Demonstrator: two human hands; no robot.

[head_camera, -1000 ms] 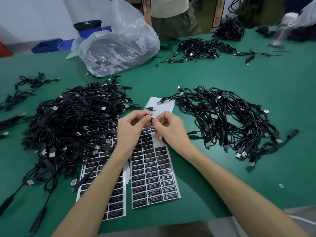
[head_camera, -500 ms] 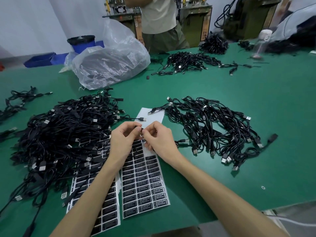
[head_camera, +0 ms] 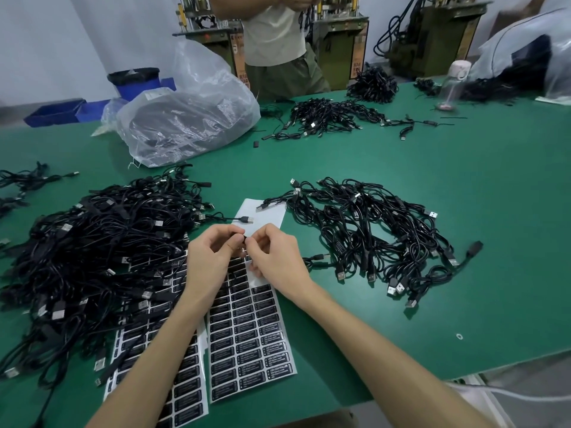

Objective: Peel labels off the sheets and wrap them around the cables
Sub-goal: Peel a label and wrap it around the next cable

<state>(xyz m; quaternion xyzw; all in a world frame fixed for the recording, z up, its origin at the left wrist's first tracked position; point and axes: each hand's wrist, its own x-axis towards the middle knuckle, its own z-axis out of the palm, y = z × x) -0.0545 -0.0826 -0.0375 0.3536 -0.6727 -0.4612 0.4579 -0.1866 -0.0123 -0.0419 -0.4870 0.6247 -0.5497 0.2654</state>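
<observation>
Black adhesive label [head_camera: 245,240], small and partly hidden, sits pinched between the fingertips of both hands, held just above the far end of the white label sheet [head_camera: 251,344] printed with rows of black rectangular stickers. Left hand [head_camera: 213,257] keeps its grip pressed together on the label and on the thin black cable it wraps; right hand [head_camera: 275,257] pinches the same spot from the other side, fingertips touching. That cable's silver USB plug [head_camera: 247,219] lies on the sheet's bare white backing, just beyond the hands. A second sticker sheet [head_camera: 154,359] lies left of the first, partly under the left forearm. Left of the sheets spreads a large tangled heap of black USB cables [head_camera: 92,251]; right of them, a looser pile of black cables [head_camera: 377,236]. All rest on the green bench [head_camera: 463,180]. Far beyond the sheets sits a clear plastic bag [head_camera: 188,122].
</observation>
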